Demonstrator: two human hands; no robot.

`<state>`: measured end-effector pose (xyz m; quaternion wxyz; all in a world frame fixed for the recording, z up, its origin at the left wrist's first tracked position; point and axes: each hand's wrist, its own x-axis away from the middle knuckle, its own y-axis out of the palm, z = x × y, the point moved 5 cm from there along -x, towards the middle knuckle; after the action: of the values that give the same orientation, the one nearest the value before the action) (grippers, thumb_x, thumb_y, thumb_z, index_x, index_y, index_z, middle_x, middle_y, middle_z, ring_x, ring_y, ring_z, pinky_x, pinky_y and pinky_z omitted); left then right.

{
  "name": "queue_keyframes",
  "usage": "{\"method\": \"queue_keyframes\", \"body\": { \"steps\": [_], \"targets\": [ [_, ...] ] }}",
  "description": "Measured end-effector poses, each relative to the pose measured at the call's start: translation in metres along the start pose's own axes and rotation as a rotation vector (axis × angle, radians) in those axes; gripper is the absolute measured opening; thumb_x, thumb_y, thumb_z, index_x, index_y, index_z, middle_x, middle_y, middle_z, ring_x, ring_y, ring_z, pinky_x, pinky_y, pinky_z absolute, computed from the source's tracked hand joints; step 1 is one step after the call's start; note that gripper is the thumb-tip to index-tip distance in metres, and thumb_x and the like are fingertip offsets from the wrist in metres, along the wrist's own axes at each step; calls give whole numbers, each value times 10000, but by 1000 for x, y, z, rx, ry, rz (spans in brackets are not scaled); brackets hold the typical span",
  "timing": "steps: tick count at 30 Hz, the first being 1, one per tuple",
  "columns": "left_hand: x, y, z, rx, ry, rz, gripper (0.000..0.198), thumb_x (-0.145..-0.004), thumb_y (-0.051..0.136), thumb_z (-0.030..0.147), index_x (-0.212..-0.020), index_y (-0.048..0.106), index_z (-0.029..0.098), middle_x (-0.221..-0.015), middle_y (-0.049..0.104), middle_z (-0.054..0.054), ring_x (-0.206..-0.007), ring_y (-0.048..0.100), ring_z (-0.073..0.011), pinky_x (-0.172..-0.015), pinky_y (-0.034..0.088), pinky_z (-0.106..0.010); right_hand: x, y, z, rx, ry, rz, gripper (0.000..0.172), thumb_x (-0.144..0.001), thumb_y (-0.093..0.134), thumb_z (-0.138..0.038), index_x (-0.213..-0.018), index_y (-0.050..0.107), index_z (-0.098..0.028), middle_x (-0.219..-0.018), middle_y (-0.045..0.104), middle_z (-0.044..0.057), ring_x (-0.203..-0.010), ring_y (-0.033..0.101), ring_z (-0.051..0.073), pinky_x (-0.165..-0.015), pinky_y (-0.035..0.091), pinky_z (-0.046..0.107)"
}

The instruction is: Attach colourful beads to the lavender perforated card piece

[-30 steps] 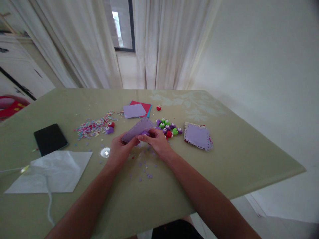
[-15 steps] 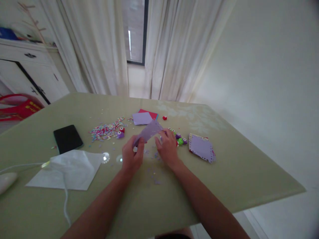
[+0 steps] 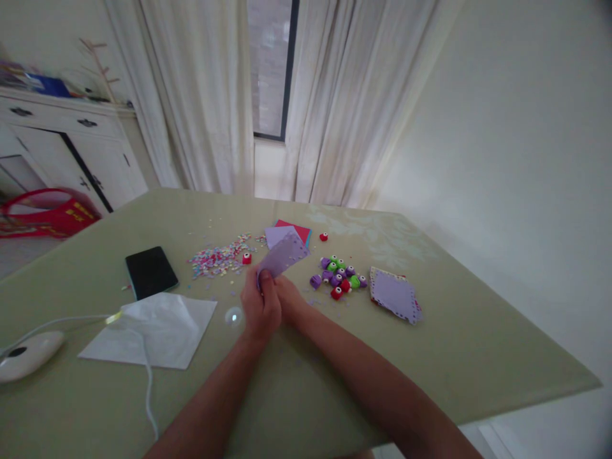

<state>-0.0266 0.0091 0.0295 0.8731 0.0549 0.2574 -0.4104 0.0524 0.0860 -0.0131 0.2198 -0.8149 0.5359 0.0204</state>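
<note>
My left hand (image 3: 261, 306) grips a lilac sheet of paper (image 3: 285, 254) by its lower left end, the thumb on top. Small holes line the paper's edges, and it is held tilted above the table. Close against it, my right hand (image 3: 288, 301) reaches in behind; its fingers are hidden by my left hand, so what they hold does not show. To the right lies a cluster of small red, purple and green pieces (image 3: 337, 274) with eye-like spots. A similar red piece (image 3: 247, 258) lies just left of my hands, beside loose confetti (image 3: 217, 260).
Behind the hands are lilac and red sheets (image 3: 300, 232) and a lone red piece (image 3: 324, 236). A stack of punched sheets (image 3: 394, 296) lies right. Left are a black tablet-like device (image 3: 151, 272), a white sheet (image 3: 160, 331), a cable (image 3: 149, 395) and a white mouse (image 3: 33, 354).
My right hand has moved left from the paper's right end to behind my left hand, uncovering the cluster of coloured pieces. The purple piece beside the left red one no longer shows. The view has shifted.
</note>
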Motion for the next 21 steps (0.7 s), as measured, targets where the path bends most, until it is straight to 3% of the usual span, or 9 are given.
{"method": "queue_keyframes", "body": {
  "steps": [2, 5, 10, 13, 17, 21],
  "targets": [
    [1, 3, 3, 29, -23, -31, 217, -1055, 490, 405, -948, 610, 260, -765, 670, -23, -717, 662, -234, -680, 502, -323, 22, -18, -3, 159, -26, -91, 279, -881, 772, -221, -1148, 787, -298, -1219, 762, 57, -1183, 675, 282, -1101, 536, 401],
    [3, 11, 1, 91, -62, -99, 204, -1038, 532, 407, -946, 626, 251, -706, 629, 9, -636, 604, -200, -612, 450, -297, 44, -48, -7, 469, 10, -67, 459, -922, 702, -112, -1360, 691, -251, -1366, 690, 118, -1226, 675, 262, -1113, 521, 415],
    [-1, 21, -9, 197, -160, -224, 290, -1024, 572, 447, -813, 577, 248, -585, 518, 62, -523, 505, -145, -533, 392, -256, 49, -60, -10, 599, 71, -89, 213, -948, 735, -136, -1158, 729, -166, -1199, 743, 145, -1165, 707, 274, -1068, 515, 409],
    [-6, 20, -18, 233, -266, -212, 307, -990, 601, 483, -798, 582, 244, -565, 537, 61, -506, 505, -139, -514, 396, -248, 46, -62, -7, 399, 121, 18, 230, -936, 773, -204, -1151, 692, -179, -1071, 763, 105, -1009, 727, 257, -955, 535, 398],
    [-10, 16, -25, 192, -314, -203, 319, -962, 619, 487, -765, 612, 237, -554, 566, 46, -496, 503, -140, -502, 395, -252, 44, -64, 1, -170, 236, 195, 430, -798, 878, -359, -1150, 672, -223, -941, 727, 8, -728, 658, 174, -690, 512, 307],
    [-11, 14, -22, 128, -290, -208, 318, -944, 612, 465, -715, 598, 245, -543, 572, 36, -492, 520, -148, -501, 401, -260, 43, -62, 0, -499, 320, 232, 418, -698, 913, -383, -1042, 742, -220, -872, 717, -10, -715, 639, 147, -693, 515, 288]
  ]
}}
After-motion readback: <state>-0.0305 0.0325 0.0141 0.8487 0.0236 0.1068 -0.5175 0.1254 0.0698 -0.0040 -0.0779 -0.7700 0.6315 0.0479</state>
